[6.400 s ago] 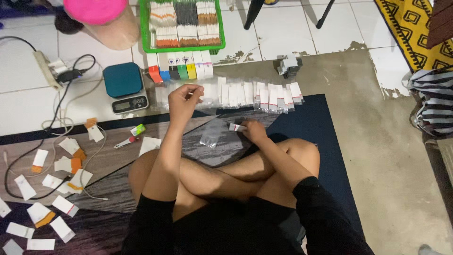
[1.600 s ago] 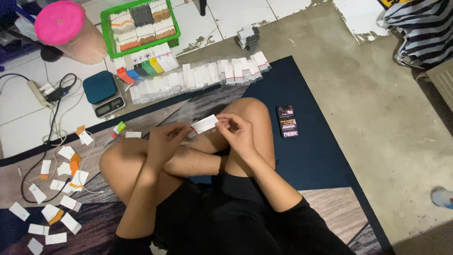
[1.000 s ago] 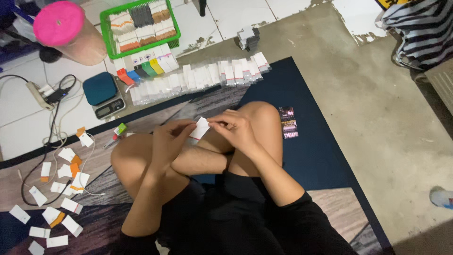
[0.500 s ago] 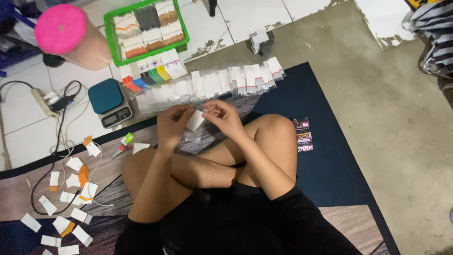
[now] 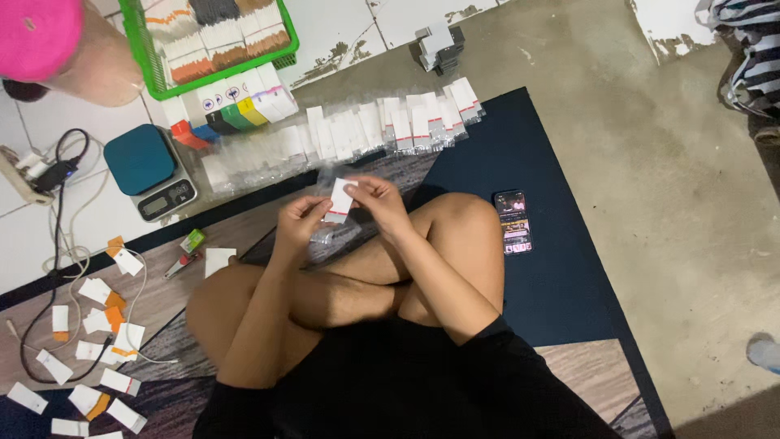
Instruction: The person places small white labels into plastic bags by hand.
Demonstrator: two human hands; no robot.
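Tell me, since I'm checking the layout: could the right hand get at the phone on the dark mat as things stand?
Probably yes. The phone lies bare on the dark mat beside the raised knee, with nothing on it. But the right hand shares a grip on a small white packet with the left hand.

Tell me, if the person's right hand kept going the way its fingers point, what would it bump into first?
The right hand points left, so it would first meet the small white packet it already pinches, then probably the left hand holding the packet's other side.

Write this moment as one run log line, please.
left hand: holds small white packet | right hand: holds same packet | behind: packet row
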